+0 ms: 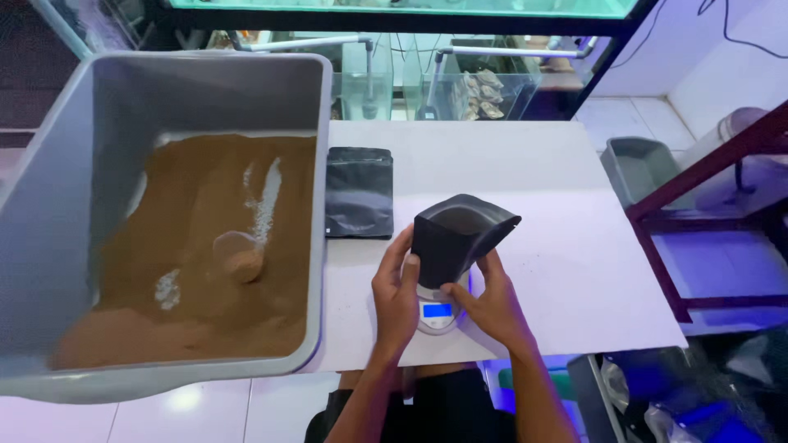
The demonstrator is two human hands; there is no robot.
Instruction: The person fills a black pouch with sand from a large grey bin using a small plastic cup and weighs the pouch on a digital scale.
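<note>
Both hands gripped the open black stand-up pouch [456, 240], the left hand [396, 297] closed on its left edge and the right hand [489, 305] on its lower right, holding it tilted on the small digital scale [437, 312] at the front of the white table [558, 205]. Seating it well seemed to call for a flat, centred base with the mouth up. A grey tub [316, 164] of brown powder [213, 246] with a half-buried scoop [240, 254] crowded the left, flat black pouches [359, 192] lay behind

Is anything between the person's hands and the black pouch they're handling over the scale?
Nothing visible. The left hand and right hand both touch the open black pouch, which sits on the small scale.
</note>
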